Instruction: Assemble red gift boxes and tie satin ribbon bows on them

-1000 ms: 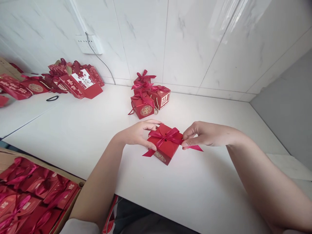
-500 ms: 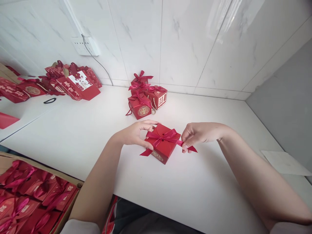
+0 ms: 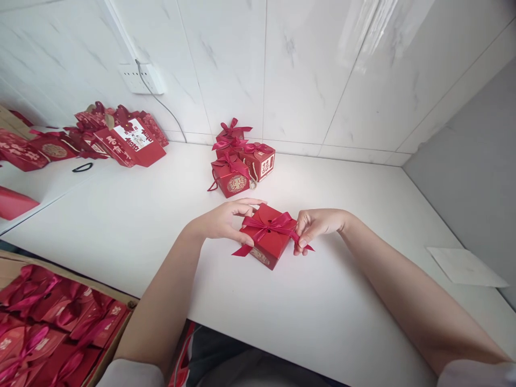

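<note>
Red card forms the box point(image 3: 275, 243) that sits on the white worktop point(image 3: 330, 306) between the person's two hands, a crimson ribbon point(image 3: 268, 228) tied in a bow across its top. The left hand point(image 3: 223, 221) is half open, curved around the box's left side, thumb at the near edge and fingers reaching along the far one. The right hand point(image 3: 318, 226) is nearly closed, thumb and fingertips pinching one ribbon tail just beside the box, its tip poking out past them. Behind stand more bow-topped boxes point(image 3: 229, 174); at lower left, a cardboard carton point(image 3: 8, 273) holds others.
</note>
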Demonstrator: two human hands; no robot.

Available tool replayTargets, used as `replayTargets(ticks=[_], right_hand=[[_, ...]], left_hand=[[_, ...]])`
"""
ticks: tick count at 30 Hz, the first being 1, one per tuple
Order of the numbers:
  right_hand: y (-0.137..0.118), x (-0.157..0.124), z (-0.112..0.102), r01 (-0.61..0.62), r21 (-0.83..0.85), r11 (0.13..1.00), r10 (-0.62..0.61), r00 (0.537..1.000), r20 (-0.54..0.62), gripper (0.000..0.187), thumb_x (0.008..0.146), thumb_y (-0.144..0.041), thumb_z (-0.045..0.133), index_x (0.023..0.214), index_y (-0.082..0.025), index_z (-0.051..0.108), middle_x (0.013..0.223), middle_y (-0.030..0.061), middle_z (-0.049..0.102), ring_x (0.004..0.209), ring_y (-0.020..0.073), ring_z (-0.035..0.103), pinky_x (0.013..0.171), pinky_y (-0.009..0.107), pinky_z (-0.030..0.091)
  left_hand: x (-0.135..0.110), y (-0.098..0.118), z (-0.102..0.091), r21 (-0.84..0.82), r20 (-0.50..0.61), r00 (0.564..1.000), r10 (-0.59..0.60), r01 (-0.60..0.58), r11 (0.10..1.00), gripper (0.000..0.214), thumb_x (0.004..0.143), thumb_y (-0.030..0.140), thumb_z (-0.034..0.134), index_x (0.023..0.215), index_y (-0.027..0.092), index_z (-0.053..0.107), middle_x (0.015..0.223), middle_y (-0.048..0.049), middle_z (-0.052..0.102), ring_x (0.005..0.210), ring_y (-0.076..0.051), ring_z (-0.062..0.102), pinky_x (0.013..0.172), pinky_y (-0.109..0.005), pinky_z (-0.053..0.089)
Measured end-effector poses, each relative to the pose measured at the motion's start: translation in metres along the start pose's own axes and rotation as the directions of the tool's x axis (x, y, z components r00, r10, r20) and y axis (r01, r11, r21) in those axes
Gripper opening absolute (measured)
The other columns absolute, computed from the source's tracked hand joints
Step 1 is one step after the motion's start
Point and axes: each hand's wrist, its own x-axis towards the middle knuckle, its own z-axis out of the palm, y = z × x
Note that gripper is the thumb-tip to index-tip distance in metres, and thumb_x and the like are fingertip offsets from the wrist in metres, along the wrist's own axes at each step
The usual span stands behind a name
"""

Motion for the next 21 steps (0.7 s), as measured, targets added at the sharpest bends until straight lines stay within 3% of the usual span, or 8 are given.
replayTargets(ticks=[3,6,10,12,14,17,21], right_hand=[[-0.008,-0.002,0.003,-0.049,-0.081,0.995,0.047,0.998,-0.037,0.028,0.075,-0.037,0.080,0.091,-0.014,0.079,0.085,0.0086,0.076,0.073,0.0178,0.070,0.070,0.028,0.055],[-0.018,-0.005,0.006,-0.177,-0.210,0.962,0.151,0.979,-0.134,0.034,0.073,-0.042,0.079,0.093,-0.015,0.079,0.085,0.0073,0.076,0.078,0.0193,0.070,0.078,0.029,0.053],[-0.028,-0.017,0.005,-0.428,-0.319,0.846,0.332,0.889,-0.314,0.028,0.072,-0.043,0.077,0.079,-0.016,0.076,0.084,0.0062,0.074,0.084,0.0239,0.071,0.080,0.032,0.049],[-0.033,-0.027,0.002,-0.498,-0.350,0.793,0.358,0.847,-0.393,0.025,0.072,-0.042,0.075,0.076,-0.017,0.075,0.083,0.0067,0.074,0.085,0.0258,0.069,0.076,0.032,0.048],[-0.039,-0.036,0.001,-0.461,-0.376,0.804,0.269,0.845,-0.462,0.025,0.076,-0.042,0.070,0.082,-0.019,0.075,0.089,0.0067,0.073,0.089,0.0259,0.066,0.075,0.033,0.046],[-0.047,-0.039,0.005,-0.257,-0.360,0.897,0.010,0.826,-0.564,0.031,0.085,-0.048,0.061,0.098,-0.022,0.072,0.105,0.0063,0.070,0.100,0.0245,0.061,0.084,0.035,0.046],[-0.049,-0.022,0.016,0.031,-0.258,0.966,-0.176,0.811,-0.559,0.037,0.092,-0.054,0.053,0.109,-0.024,0.066,0.128,0.0060,0.061,0.120,0.0241,0.052,0.099,0.039,0.041]], left_hand=[[0.000,0.000,0.000,0.000,0.006,1.000,0.001,-0.001,1.000,0.033,0.066,0.039,0.082,0.090,0.020,0.069,0.155,-0.0092,0.036,0.143,-0.030,0.033,0.116,-0.044,0.030],[0.000,0.001,0.001,-0.007,0.002,1.000,-0.008,0.008,1.000,0.033,0.066,0.039,0.082,0.089,0.020,0.068,0.155,-0.0096,0.036,0.143,-0.030,0.034,0.116,-0.044,0.029],[-0.001,0.003,0.000,-0.009,-0.015,1.000,-0.015,0.015,1.000,0.032,0.067,0.040,0.081,0.088,0.019,0.068,0.154,-0.0101,0.038,0.142,-0.032,0.034,0.116,-0.045,0.030],[-0.001,0.003,0.000,-0.014,-0.016,1.000,-0.006,0.005,1.000,0.033,0.067,0.040,0.081,0.089,0.019,0.068,0.152,-0.0101,0.040,0.143,-0.032,0.032,0.115,-0.045,0.030],[0.000,0.003,0.001,-0.025,-0.015,1.000,0.005,-0.006,1.000,0.032,0.067,0.038,0.082,0.088,0.019,0.067,0.152,-0.0102,0.041,0.144,-0.032,0.031,0.115,-0.046,0.031],[0.000,0.003,0.003,-0.073,-0.027,1.000,0.011,-0.013,0.997,0.035,0.067,0.036,0.082,0.091,0.020,0.063,0.151,-0.0104,0.042,0.142,-0.031,0.034,0.113,-0.048,0.032],[-0.002,0.005,0.006,-0.148,-0.122,0.992,-0.013,-0.005,0.989,0.071,0.070,0.037,0.080,0.131,0.031,0.044,0.155,-0.0103,0.031,0.139,-0.028,0.039,0.111,-0.048,0.035]])
